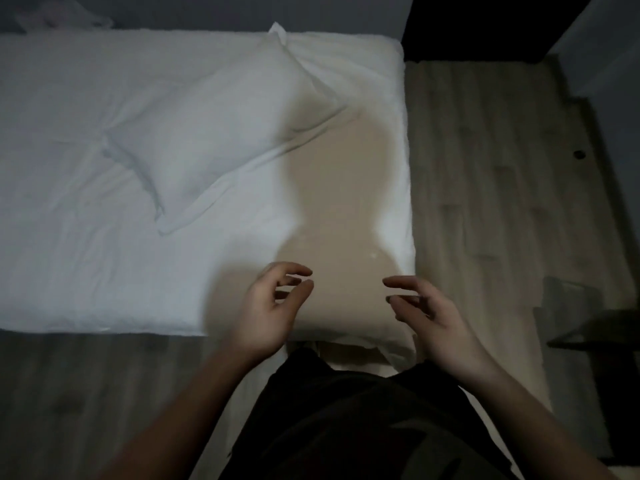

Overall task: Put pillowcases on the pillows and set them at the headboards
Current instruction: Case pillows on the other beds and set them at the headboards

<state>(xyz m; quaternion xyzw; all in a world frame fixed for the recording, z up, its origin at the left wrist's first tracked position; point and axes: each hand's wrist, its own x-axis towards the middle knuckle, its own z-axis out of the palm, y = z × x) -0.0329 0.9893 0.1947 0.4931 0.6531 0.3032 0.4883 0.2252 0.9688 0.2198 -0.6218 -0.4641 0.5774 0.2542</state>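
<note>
A person's two hands hover over the near edge of a white bed, the left hand and right hand both empty, fingers loosely curled and apart. Beyond them a head-shaped shadow falls across the sheet. One cased white pillow lies slantwise mid-bed. At the far left, a crumpled pale cloth is hard to make out in the dimness.

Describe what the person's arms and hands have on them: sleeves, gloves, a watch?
Both forearms are bare up to the frame edge: no sleeves show. The left hand and right hand wear no gloves, and no rings or watch are visible in the dim light. A dark garment covers the torso.
</note>
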